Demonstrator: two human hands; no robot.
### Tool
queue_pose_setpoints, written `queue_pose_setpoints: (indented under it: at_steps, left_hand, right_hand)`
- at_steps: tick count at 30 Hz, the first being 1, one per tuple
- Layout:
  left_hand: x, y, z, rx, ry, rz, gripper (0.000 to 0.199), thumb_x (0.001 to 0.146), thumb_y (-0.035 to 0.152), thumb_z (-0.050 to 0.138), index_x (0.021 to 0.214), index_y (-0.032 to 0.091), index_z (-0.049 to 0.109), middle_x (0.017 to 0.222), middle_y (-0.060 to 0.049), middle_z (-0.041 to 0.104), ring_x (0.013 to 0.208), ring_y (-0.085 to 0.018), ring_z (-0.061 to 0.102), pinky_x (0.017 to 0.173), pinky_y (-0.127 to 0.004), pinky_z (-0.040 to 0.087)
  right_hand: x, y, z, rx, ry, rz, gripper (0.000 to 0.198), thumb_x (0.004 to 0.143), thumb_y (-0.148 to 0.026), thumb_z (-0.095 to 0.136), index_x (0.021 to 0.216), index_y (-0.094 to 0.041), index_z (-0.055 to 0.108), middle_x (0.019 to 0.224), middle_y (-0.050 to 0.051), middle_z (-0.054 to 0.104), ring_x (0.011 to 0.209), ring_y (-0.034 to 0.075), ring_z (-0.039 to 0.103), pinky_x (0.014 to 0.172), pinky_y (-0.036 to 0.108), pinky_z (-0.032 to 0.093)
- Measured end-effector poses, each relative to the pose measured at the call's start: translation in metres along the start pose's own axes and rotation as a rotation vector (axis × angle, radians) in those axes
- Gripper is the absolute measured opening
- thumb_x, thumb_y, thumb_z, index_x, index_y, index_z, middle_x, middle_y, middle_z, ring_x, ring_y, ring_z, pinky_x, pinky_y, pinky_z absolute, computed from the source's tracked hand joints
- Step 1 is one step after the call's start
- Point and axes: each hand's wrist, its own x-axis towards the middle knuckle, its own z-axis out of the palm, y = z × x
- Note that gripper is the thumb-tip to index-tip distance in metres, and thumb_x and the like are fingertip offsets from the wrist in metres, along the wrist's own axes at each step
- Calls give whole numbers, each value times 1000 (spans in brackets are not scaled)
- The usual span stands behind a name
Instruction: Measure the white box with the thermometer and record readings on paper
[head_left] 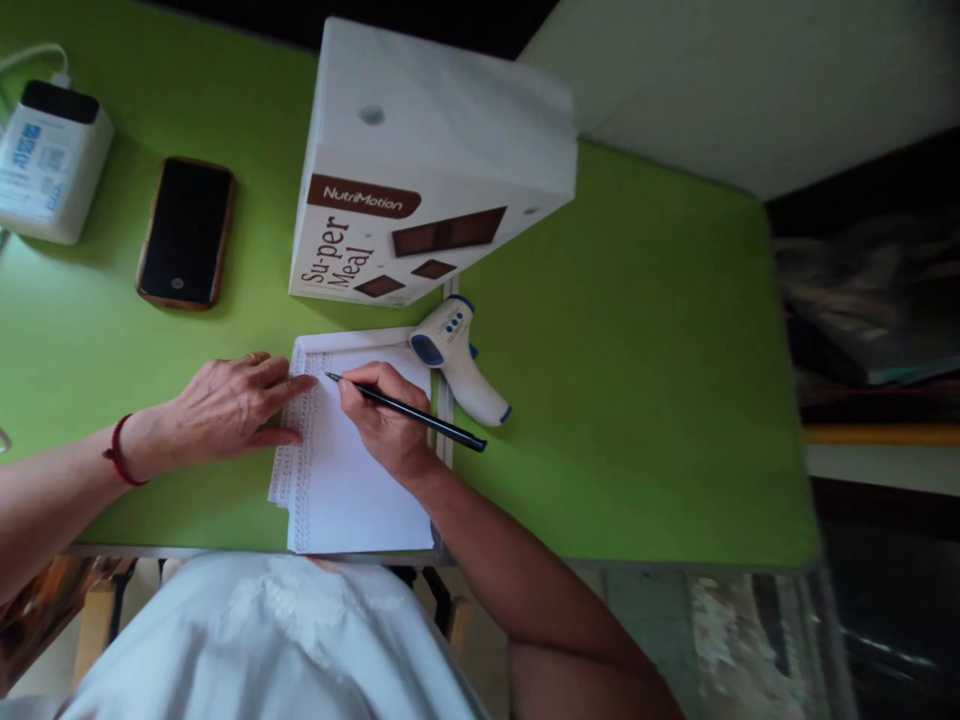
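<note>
My right hand [386, 415] is closed around a black pen [427, 415], whose tip meets the paper near its upper left. Under it lies a white sheet of paper [360, 490] with rows of small handwriting down its left side; other written sheets stick out beneath that edge. My left hand [232, 405] rests palm down with fingers stretched out, its fingertips on the sheet's left margin. A white and blue infrared thermometer [461, 360] lies at the paper's upper right corner, just beyond my right hand.
A large white NutriMotion box [442, 130] stands behind the paper. To the left are a phone [186, 232] in a brown case and a white charger block [56, 165] with a cable. All rest on a green table [637, 400], whose front edge is close to my body.
</note>
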Motion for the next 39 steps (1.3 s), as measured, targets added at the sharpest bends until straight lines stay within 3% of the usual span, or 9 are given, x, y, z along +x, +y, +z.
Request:
queue_pose_setpoints:
  at_steps: [12, 39]
  left_hand:
    - [0, -1, -1, -19, 10, 3, 60, 101, 60, 73, 142, 17, 70, 96, -8, 72, 84, -24, 70, 57, -31, 39]
    - [2, 0, -2, -37, -16, -9, 59, 101, 59, 73, 143, 17, 69, 96, -9, 72, 85, -25, 70, 57, -31, 41]
  right_hand:
    - [0, 0, 0, -27, -46, -2, 14, 98, -25, 64, 85, -25, 66, 73, -3, 71, 62, 14, 65, 64, 25, 54]
    - [-1, 0, 1, -7, -72, 121, 15, 94, -31, 60, 80, -26, 60, 67, -4, 64, 58, 14, 56, 62, 27, 53]
